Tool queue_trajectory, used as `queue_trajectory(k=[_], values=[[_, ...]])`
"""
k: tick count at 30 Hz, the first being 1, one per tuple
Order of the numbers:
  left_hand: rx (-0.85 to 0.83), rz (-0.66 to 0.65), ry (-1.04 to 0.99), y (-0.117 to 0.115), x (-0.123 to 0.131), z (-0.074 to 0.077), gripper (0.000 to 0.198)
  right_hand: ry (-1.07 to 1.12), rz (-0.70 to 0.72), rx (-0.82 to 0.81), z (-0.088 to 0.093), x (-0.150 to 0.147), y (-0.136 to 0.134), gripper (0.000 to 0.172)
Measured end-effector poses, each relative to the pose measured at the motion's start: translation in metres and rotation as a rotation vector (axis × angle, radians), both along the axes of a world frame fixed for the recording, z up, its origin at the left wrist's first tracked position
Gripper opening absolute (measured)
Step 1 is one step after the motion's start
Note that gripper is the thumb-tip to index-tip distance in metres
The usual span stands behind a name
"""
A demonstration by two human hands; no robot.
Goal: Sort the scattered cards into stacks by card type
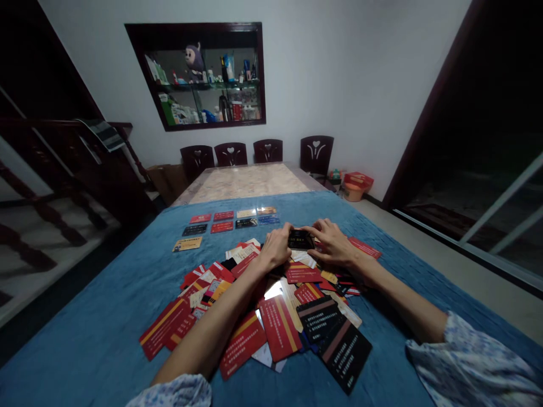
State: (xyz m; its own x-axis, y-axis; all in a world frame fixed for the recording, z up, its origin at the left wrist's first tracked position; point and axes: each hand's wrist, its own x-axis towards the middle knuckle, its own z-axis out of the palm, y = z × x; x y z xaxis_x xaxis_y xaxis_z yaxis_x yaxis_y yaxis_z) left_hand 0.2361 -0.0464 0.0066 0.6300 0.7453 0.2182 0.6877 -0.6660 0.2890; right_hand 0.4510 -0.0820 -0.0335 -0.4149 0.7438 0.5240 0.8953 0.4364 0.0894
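Note:
A black card (300,239) with pale print is held between my two hands, over the far side of a loose heap of cards. My left hand (276,246) grips its left edge, fingers closed. On its right edge, the thumb and fingers of my right hand (333,244) pinch it. Red cards with a yellow stripe (280,327), black cards (345,353) and several pale ones overlap in the heap around my wrists and forearms. Beyond my left hand, several cards lie apart in rows, among them a red card (223,215) and a yellow card (187,243).
A blue cloth (106,299) covers the near part of the long table; its far end shows a marbled top (254,181). Dark chairs (317,154) stand behind it. A wall niche (207,79) holds bottles and a plush toy. A wooden railing (55,198) is at left.

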Motion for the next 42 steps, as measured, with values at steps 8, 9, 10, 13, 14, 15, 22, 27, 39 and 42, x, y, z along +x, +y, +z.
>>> queue_trajectory(k=[8,9,10,13,14,15,22,27,39,42], values=[[-0.015,0.007,-0.006,0.000,0.000,0.003,0.049,-0.033,-0.004,0.047,0.000,0.000,0.001,0.058],[-0.019,0.010,0.001,-0.001,0.000,0.004,0.049,-0.042,-0.006,0.050,0.001,-0.001,0.000,0.057],[-0.022,0.013,0.011,-0.001,0.000,0.004,0.049,-0.050,-0.009,0.051,0.002,-0.002,-0.001,0.056],[-0.021,0.010,0.061,-0.003,0.001,0.006,0.048,-0.068,-0.023,0.053,0.005,-0.004,-0.003,0.053],[-0.015,0.008,0.079,-0.003,0.001,0.006,0.046,-0.071,-0.027,0.055,0.005,-0.004,-0.003,0.052],[-0.008,0.006,0.096,-0.003,0.000,0.006,0.045,-0.072,-0.030,0.056,0.006,-0.005,-0.003,0.050],[0.072,0.000,0.159,-0.003,-0.002,0.005,0.045,-0.068,-0.042,0.060,0.007,-0.003,-0.002,0.045],[0.117,0.002,0.177,-0.002,-0.004,0.006,0.042,-0.063,-0.022,0.045,0.009,-0.003,-0.002,0.043],[0.141,0.013,0.272,0.008,-0.016,0.017,0.032,-0.177,-0.006,-0.021,0.026,-0.014,0.018,0.044],[0.154,0.011,0.288,0.015,-0.024,0.018,0.033,-0.196,-0.009,-0.053,0.032,-0.024,0.025,0.043]])
